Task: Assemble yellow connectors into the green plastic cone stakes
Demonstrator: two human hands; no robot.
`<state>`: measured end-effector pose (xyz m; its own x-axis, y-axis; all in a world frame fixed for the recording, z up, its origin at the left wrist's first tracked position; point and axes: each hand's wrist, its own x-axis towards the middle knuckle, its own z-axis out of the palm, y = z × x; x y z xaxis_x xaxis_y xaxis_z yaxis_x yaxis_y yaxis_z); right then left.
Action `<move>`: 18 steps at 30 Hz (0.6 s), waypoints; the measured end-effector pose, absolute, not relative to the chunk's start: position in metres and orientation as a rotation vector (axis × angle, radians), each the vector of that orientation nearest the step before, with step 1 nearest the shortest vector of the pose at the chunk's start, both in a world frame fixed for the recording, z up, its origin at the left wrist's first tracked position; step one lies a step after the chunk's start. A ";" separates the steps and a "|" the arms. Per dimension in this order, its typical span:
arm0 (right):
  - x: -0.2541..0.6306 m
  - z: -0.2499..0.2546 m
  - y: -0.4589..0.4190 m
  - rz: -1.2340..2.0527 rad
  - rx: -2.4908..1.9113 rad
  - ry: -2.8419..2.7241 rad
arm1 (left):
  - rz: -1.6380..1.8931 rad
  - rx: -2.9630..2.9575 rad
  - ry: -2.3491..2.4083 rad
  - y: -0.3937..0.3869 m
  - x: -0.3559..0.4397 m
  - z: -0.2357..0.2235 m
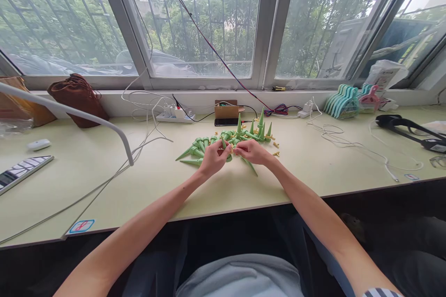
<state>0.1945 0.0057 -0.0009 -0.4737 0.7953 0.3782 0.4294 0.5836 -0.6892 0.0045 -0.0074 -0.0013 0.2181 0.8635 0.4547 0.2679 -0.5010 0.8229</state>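
My left hand (213, 158) is closed round a green plastic watering spike (223, 142), whose tapered tip points up past the fingers. Close beside it, my right hand (253, 151) pinches a small yellow valve (232, 150) against the spike's side; the fingers partly hide both pieces. Behind and around the hands lies a pile of similar green spikes. Some lie flat, like the spike at the left (184, 153), and others stand upright, like a tall spike (261, 123) at the back right. Loose yellow valves (276, 153) are scattered at the pile's right side.
Behind the pile stand a small cardboard box (226, 110) and a dark phone (226, 121). White cables (139, 148) cross the table on the left, near a power strip (176, 117). A brown drawstring bag (78, 102), teal clips (343, 102) and a black headset (411, 132) stand farther out.
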 end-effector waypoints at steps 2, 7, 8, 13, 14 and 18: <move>0.195 -0.002 0.006 0.673 -0.981 -2.126 | 1.278 1.905 1.047 -0.007 0.004 -0.002; 0.194 -0.003 0.007 0.690 -1.011 -2.126 | 1.277 1.889 1.037 -0.006 0.004 -0.003; 0.194 -0.003 0.007 0.690 -1.009 -2.123 | 1.279 1.880 1.033 -0.006 0.005 -0.003; 0.193 -0.002 0.006 0.645 -0.982 -2.109 | 1.273 1.854 1.057 -0.007 0.005 -0.001; 0.193 -0.002 0.006 0.647 -0.971 -2.101 | 1.269 1.844 1.062 -0.007 0.005 0.000; 0.193 -0.002 0.006 0.728 -0.877 -2.052 | 1.268 1.809 1.070 -0.007 0.004 0.002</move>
